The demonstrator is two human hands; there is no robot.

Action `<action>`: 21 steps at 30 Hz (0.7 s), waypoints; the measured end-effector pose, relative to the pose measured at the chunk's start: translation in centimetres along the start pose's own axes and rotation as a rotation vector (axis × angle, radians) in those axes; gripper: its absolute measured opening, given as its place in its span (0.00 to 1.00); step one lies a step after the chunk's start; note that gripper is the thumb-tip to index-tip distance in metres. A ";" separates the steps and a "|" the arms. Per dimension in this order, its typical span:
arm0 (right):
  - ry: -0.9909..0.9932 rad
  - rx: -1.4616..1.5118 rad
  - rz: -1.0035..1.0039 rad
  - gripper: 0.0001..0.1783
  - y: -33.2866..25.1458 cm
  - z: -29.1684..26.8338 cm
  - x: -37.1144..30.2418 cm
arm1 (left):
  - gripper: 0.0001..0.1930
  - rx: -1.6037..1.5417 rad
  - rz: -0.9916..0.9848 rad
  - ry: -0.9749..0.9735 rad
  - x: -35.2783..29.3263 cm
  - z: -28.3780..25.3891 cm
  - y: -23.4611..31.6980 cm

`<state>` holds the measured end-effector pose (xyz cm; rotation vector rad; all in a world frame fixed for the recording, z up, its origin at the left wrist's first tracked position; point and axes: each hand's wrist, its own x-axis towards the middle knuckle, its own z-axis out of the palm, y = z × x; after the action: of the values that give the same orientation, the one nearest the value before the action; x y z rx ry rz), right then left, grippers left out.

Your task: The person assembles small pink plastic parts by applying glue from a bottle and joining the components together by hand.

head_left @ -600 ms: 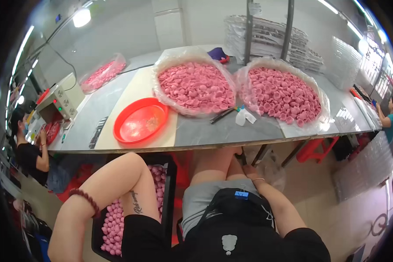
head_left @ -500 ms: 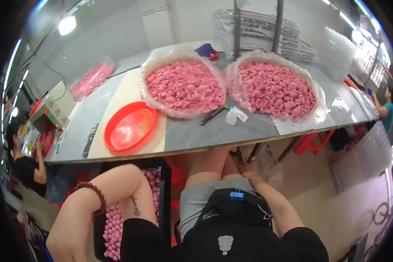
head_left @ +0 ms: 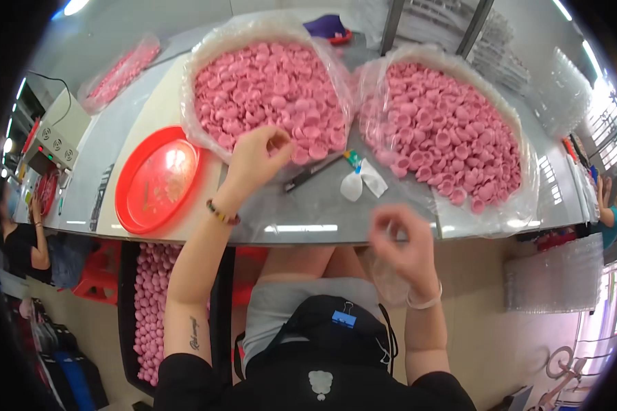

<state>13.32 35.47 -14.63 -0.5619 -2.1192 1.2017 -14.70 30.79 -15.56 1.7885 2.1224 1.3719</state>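
My left hand [head_left: 259, 159] is over the near edge of a large clear plastic bag [head_left: 193, 79] full of pink cup-shaped half shells [head_left: 267, 85]. Its fingers are loosely curled, with a gap between thumb and fingertips, and nothing shows between them. My right hand [head_left: 403, 241] hovers at the table's front edge, fingers bent and smeared by motion; whether it holds anything is unclear. A second bag [head_left: 511, 137] of the same pink half shells [head_left: 452, 127] lies open at the right. Between the bags lie a slim black tool [head_left: 313, 172] and a small white two-lobed object [head_left: 353, 186] with a green-blue tip.
A round red tray [head_left: 125, 188] lies left on the grey table [head_left: 288, 222]. Below stands a black bin [head_left: 127, 315] of pink balls [head_left: 152, 294]. Dark metal posts [head_left: 392, 27] rise behind the bags. Co-workers sit at far left [head_left: 24, 240] and far right [head_left: 607, 212].
My left arm has swung up from beside the bin to the left bag. My right hand has risen from near my knee, where it held a dark object, to the table edge. The view has shifted.
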 end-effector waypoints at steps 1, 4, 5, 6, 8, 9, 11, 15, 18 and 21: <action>0.207 -0.130 -0.074 0.16 1.2 0.3 1.5 | 0.11 -0.004 -0.023 -0.021 0.3 0.9 -0.3; 0.269 -0.265 -0.163 0.18 5.1 1.5 4.9 | 0.12 0.203 -0.040 -0.165 1.2 2.2 0.0; 0.269 -0.260 -0.146 0.18 5.6 1.9 5.3 | 0.12 0.201 -0.047 -0.181 1.4 2.3 0.2; 0.259 -0.309 -0.177 0.19 6.0 2.3 5.4 | 0.11 0.222 -0.040 -0.181 1.5 2.4 0.4; 0.243 -0.350 -0.195 0.20 6.7 2.6 5.6 | 0.10 0.244 -0.043 -0.192 1.5 1.9 0.9; 0.243 -0.312 -0.180 0.19 7.0 2.3 5.5 | 0.09 0.139 -0.092 -0.133 1.6 1.4 1.4; 0.240 -0.274 -0.138 0.17 7.0 1.7 4.8 | 0.08 0.027 -0.155 -0.096 1.1 0.9 2.8; 0.205 0.259 0.148 0.12 5.7 1.1 3.7 | 0.10 -0.662 -0.234 0.042 -3.5 1.0 8.0; 0.409 0.538 0.093 0.19 5.1 1.8 4.2 | 0.15 -0.731 -0.324 -0.166 -5.9 4.5 8.0; 0.364 0.586 0.041 0.24 4.9 2.3 3.1 | 0.14 -0.979 -0.450 -0.285 -7.0 6.3 6.7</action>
<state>9.76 38.45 -18.77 -0.5040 -1.3720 1.5244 -3.75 28.39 -18.50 0.9615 1.2132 1.4948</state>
